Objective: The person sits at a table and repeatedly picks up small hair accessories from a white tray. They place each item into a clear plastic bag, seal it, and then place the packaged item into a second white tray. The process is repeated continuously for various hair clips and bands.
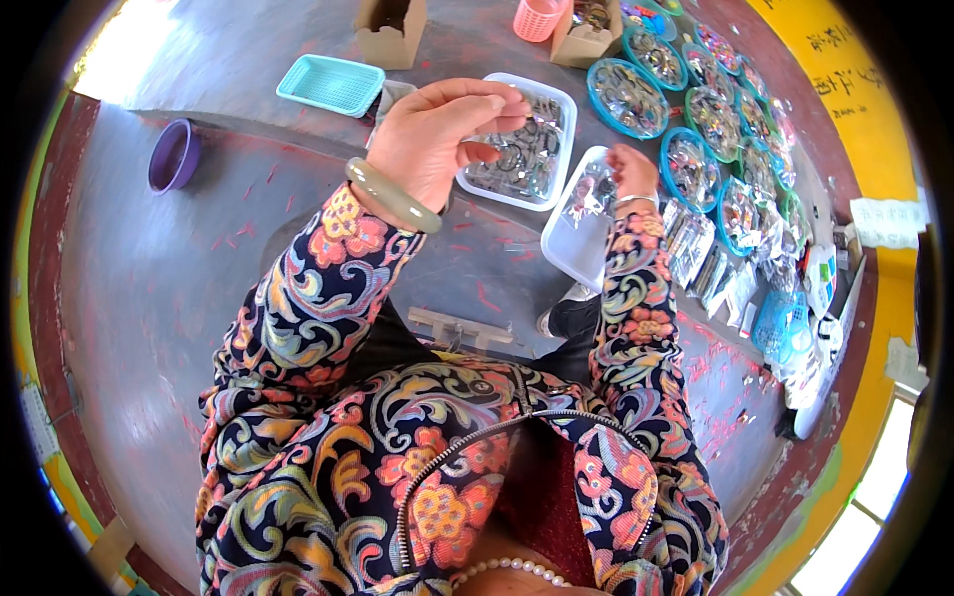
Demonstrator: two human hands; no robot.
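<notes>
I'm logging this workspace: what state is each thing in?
Left hand: raised, fingers bent
Right hand: fingers bent
Left white tray: filled
Right white tray: partly filled
Leftmost round blue basket: filled
Left cardboard box: open
Purple basin: upright
Turquoise basket: upright
Jacket: partly unzipped

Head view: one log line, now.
left hand: curled, above fuller white tray | right hand: at emptier white tray | grasp: unclear

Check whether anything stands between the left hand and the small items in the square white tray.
Nothing visible does. In this view the left hand overlaps the left part of the square white tray and some of the small items; the tray is open on top. The hand's height above them cannot be told.
</notes>
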